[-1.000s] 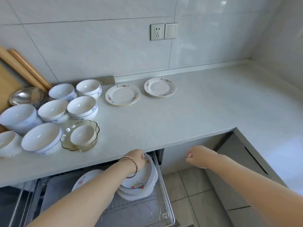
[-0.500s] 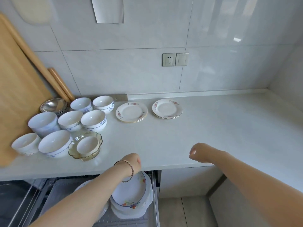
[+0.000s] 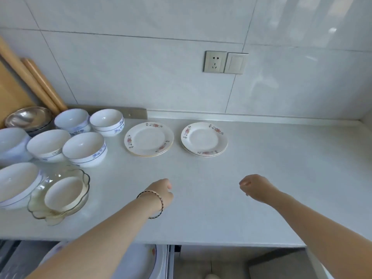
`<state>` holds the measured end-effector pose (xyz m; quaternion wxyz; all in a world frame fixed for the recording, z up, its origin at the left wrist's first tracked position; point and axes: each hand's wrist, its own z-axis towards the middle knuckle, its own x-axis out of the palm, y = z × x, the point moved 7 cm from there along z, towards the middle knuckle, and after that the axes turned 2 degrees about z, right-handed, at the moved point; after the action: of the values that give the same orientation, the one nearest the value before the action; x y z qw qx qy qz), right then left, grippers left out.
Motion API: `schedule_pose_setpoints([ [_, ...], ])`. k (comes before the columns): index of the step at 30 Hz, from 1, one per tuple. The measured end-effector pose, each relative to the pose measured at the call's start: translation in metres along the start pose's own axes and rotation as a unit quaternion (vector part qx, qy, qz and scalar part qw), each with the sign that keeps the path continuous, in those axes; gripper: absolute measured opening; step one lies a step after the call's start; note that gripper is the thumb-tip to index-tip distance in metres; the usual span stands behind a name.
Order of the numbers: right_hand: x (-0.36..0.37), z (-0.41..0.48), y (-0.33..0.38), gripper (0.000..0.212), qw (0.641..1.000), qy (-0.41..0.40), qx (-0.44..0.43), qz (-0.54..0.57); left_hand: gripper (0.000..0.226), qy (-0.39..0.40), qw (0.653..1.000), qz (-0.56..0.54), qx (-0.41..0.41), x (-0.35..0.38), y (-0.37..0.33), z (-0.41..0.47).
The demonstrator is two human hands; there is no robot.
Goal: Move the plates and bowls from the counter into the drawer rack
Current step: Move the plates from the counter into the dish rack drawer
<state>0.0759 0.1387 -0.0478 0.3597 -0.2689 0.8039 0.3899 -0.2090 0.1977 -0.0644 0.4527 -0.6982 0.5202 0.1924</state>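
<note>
Grey counter (image 3: 201,218) fills our view, and at its near edge the open drawer rack (image 3: 170,262) below shows plates (image 3: 141,264) already lying in it. Above the counter we hold the left hand (image 3: 161,193) and the right hand (image 3: 255,187) loosely curled and empty, well apart. Beyond them two floral plate stacks (image 3: 149,139) (image 3: 204,138) lie flat, faces up, side by side near the wall, while the bowls (image 3: 84,148) stand upright, mouths up, clustered at far left.
</note>
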Motion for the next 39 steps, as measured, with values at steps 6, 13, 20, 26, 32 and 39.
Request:
schedule_pose_setpoints([
  [6, -0.012, 0.164, -0.014, 0.038, 1.000, 0.010, -0.011, -0.017, 0.040, -0.025, 0.992, -0.085, -0.085, 0.026, -0.022, 0.115],
  [13, 0.000, 0.304, 0.014, 0.044, 0.996, 0.065, -0.051, 0.029, 0.047, -0.021, 0.894, -0.407, -0.188, 0.040, -0.055, 0.220],
  [20, -0.012, 0.347, 0.031, 0.030, 0.982, 0.073, -0.025, 0.172, 0.016, -0.021, 0.832, -0.526, -0.176, 0.046, -0.076, 0.254],
  [26, -0.008, 0.321, 0.021, 0.029, 0.971, 0.078, -0.013, 0.227, 0.020, -0.039, 0.835, -0.516, -0.185, 0.047, -0.073, 0.243],
  [32, 0.017, 0.252, -0.009, 0.028, 0.951, 0.086, 0.002, 0.295, 0.018, -0.012, 0.858, -0.481, -0.179, 0.069, -0.050, 0.193],
  [39, 0.050, 0.116, -0.008, 0.022, 0.934, 0.080, -0.010, 0.349, 0.036, -0.029, 0.848, -0.503, -0.164, 0.083, 0.011, 0.075],
])
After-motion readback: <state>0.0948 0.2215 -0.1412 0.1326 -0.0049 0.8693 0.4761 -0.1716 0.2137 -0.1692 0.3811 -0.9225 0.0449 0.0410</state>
